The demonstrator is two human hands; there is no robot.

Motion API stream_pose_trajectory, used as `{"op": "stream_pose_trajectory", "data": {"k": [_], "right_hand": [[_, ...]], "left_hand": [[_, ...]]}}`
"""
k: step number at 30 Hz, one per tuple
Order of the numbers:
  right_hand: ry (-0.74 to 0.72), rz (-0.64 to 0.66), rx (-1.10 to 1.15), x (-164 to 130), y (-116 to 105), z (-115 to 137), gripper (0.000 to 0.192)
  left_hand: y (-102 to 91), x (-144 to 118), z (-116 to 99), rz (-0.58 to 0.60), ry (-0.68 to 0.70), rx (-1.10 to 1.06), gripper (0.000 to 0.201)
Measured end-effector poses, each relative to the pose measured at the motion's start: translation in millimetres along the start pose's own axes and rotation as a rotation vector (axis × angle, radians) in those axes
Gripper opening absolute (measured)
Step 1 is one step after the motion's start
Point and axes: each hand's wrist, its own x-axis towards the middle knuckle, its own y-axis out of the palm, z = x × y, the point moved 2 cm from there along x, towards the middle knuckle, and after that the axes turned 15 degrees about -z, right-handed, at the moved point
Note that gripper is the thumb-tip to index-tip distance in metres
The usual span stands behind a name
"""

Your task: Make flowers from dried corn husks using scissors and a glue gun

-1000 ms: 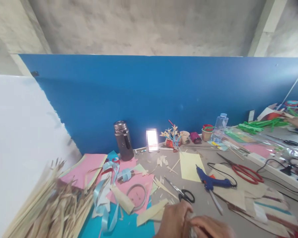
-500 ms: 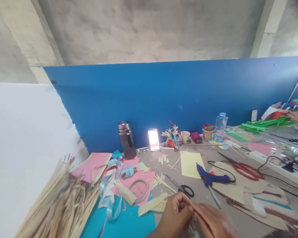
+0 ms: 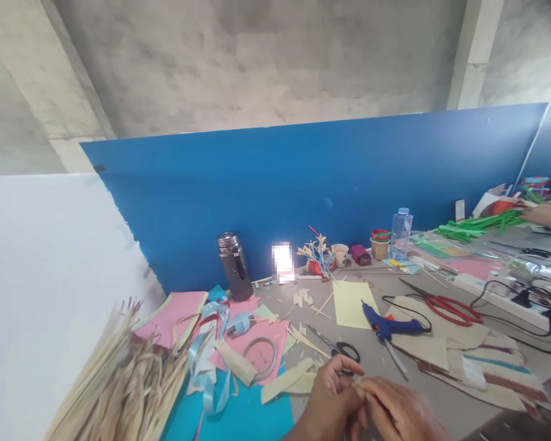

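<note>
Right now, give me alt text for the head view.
Left hand and right hand pinch a small pale strip together above a cluttered craft table, with black-handled scissors and a blue glue gun just beyond.

At the near edge of the desk (image 3: 386, 367), the left hand (image 3: 333, 401) and right hand (image 3: 397, 413) meet, pinching what looks like a pale strip (image 3: 360, 392); black scissors (image 3: 337, 349) lie just beyond.

The grey tabletop (image 3: 371, 361) carries craft clutter — a pale yellow paper sheet (image 3: 351, 303), a blue glue gun (image 3: 386, 326), black-handled scissors (image 3: 337, 348), red-handled scissors (image 3: 450, 307), pink paper sheets (image 3: 174, 309), a dark metal flask (image 3: 232, 266) — and a heap of dried straw strips (image 3: 119, 380).
</note>
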Motion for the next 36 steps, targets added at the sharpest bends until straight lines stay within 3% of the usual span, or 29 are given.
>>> {"op": "stream_pose_trajectory", "data": {"k": [8, 16, 24, 28, 31, 36], "right_hand": [[0.102, 0.215, 0.049, 9.6, -10.7, 5.7, 0.027], [0.210, 0.260, 0.052, 5.4, -7.3, 7.4, 0.031], [0.186, 0.162, -0.060, 30.4, -13.0, 23.5, 0.027], [0.324, 0.007, 0.013, 37.4, -15.6, 22.9, 0.024], [0.517, -0.124, 0.191, 36.0, -17.3, 12.5, 0.023], [0.803, -0.150, 0.589, 27.0, -18.4, 3.8, 0.024]], "left_hand": [[-0.1, 0.3, 4.2, -0.013, -0.044, -0.040, 0.041], [0.3, -2.0, 5.1, -0.047, -0.005, -0.042, 0.034], [-0.7, -7.3, -8.4, -0.124, 0.007, -0.051, 0.034], [3.3, -12.7, -22.1, -0.102, 0.003, -0.016, 0.036], [3.5, -12.5, -30.7, -0.086, -0.033, -0.081, 0.036], [0.2, -7.6, -36.7, -0.077, -0.046, -0.206, 0.023]]}}
